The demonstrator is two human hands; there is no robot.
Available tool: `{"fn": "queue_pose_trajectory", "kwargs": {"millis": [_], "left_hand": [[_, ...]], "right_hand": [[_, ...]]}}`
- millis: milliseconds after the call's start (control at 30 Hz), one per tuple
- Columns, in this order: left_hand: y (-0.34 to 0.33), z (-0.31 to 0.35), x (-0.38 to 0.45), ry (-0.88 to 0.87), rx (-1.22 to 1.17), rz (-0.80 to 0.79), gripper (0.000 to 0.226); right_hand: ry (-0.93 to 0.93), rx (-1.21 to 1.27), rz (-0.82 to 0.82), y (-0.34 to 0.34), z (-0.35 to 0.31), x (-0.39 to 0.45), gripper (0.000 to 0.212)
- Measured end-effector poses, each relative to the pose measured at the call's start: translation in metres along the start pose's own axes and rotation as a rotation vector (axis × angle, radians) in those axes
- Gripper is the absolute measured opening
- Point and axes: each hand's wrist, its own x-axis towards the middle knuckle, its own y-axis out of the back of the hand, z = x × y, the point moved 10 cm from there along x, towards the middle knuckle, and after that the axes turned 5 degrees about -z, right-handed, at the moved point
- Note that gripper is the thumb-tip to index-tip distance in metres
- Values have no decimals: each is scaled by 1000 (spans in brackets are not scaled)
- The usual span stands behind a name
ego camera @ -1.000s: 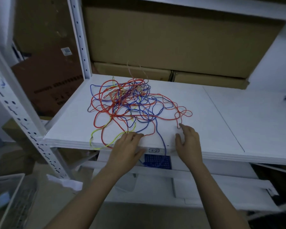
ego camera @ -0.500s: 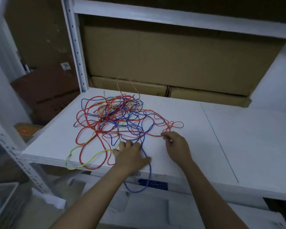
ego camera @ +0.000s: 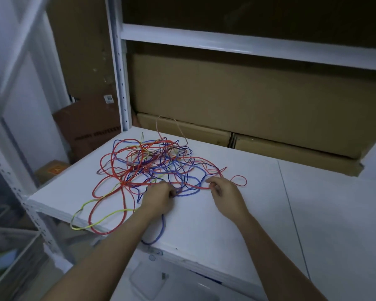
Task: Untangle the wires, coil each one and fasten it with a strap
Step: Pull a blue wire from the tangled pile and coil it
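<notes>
A loose tangle of thin wires lies on the left part of a white shelf board. Red, blue and yellow-green strands cross each other in it. My left hand sits at the tangle's near edge, fingers curled round blue and red strands. A blue loop runs from under that hand toward the shelf's front edge. My right hand pinches a red wire at the tangle's right side; a small red loop lies just beyond it. A yellow-green wire hangs over the left front edge.
Flat cardboard boxes stand against the back of the shelf. A white perforated upright rises at the back left, another at the near left. A wire basket sits low on the left. More cardboard leans behind the rack.
Both hands went from the shelf's front edge into the tangle and took hold of strands. The view has shifted closer and upward, and the blue loop now lies on the board.
</notes>
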Motion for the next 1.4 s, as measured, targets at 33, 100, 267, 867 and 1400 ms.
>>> {"fn": "queue_pose_trajectory", "kwargs": {"millis": [33,100,267,867,1400], "left_hand": [[4,0,7,-3,17,35,33],[17,5,21,-13,34,125,27],[33,15,44,13,112,197,28],[90,-16,-41,-246,192,431,18],[100,-16,-15,-196,140,416,27]], "right_hand": [[-5,-3,26,4,2,1,33],[-22,-18,94,15,8,4,35],[-33,-252,44,19,22,12,31],[82,-420,-55,-53,-40,115,40],[-217,-286,-207,-73,-5,167,19]]}}
